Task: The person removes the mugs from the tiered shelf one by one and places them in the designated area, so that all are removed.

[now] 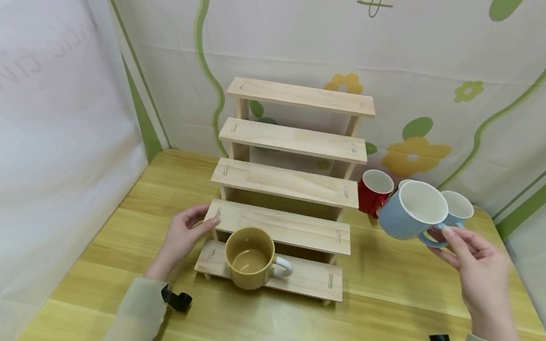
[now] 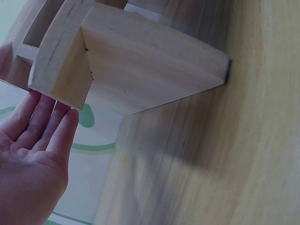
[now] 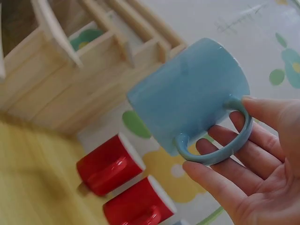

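My right hand [image 1: 481, 270] holds a light blue mug [image 1: 411, 210] by its handle, clear of the table to the right of a stepped wooden rack [image 1: 278, 226]. In the right wrist view, its thumb and fingers pinch the blue handle [image 3: 220, 154] and the mug is tilted. At the rack's left side my left hand [image 1: 186, 231] holds the end of the second step from the bottom, thumb over the board; in the left wrist view its fingers [image 2: 42, 117] lie against the board's edge. A mustard mug [image 1: 248, 260] with a white handle stands on the lowest step, handle pointing right.
Behind the held mug, a red mug [image 1: 372, 191] and another blue mug [image 1: 458, 208] stand on the wooden table [image 1: 280, 340]. The right wrist view shows a second red mug [image 3: 138, 204]. Printed fabric [image 1: 292, 33] closes off the back and sides.
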Available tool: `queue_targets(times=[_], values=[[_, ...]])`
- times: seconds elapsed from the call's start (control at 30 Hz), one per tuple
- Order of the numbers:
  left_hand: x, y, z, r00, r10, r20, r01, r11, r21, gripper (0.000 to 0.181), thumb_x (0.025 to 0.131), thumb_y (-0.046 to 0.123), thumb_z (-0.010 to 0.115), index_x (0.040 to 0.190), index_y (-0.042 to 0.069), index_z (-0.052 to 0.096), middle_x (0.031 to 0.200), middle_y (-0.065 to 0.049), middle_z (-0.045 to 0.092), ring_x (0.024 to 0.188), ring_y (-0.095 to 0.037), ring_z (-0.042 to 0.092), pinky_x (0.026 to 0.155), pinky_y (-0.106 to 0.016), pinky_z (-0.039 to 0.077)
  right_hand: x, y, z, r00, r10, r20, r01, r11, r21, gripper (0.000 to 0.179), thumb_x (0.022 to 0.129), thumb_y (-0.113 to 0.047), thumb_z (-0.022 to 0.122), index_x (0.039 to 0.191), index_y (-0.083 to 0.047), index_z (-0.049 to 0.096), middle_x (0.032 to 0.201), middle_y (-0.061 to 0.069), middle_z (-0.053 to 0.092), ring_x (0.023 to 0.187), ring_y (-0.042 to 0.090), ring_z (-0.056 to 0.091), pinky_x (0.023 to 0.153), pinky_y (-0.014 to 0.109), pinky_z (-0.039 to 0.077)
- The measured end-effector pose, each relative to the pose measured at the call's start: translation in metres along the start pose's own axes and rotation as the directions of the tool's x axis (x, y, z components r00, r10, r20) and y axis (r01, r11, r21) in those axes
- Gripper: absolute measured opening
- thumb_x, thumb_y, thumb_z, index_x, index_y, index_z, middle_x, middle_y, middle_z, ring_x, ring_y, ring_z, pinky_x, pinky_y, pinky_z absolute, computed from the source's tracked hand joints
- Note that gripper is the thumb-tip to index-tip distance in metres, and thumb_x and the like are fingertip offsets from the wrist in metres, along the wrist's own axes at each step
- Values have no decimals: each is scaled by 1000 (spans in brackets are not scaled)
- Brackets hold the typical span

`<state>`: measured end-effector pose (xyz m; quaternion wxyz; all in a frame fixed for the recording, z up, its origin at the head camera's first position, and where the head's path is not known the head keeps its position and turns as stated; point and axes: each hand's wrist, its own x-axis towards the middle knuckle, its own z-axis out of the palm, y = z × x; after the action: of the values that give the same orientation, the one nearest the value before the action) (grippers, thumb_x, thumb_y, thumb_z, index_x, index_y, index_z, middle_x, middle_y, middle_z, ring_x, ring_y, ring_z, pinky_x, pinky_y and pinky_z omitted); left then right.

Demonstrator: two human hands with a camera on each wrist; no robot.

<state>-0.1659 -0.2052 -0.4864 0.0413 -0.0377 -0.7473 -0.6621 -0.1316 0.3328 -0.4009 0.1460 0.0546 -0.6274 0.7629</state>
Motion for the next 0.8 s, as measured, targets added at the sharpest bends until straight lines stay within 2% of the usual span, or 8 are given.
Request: queue_targets(times=[0.33, 0.8], values=[[0, 1, 1, 1000, -6, -1, 6, 1000, 1, 46, 95, 17, 76, 133, -3, 61, 130, -19, 62, 118, -26, 58, 100, -24, 50, -4, 32, -17, 995, 96, -42, -96, 995, 10, 17, 98, 0, 66, 110, 11, 71, 103, 13, 76, 93, 20, 74, 76, 37, 60], [-1, 2, 1, 1000, -8, -12, 8, 1000, -16, 45, 95, 15, 76, 132, -4, 61, 129, -20, 62, 116, -26, 59, 100, -24, 50, -11, 68, -32, 981, 178, -78, -180, 984, -19, 19, 98, -4, 69, 108, 11, 72, 97, 10, 77, 93, 16, 74, 76, 34, 60]])
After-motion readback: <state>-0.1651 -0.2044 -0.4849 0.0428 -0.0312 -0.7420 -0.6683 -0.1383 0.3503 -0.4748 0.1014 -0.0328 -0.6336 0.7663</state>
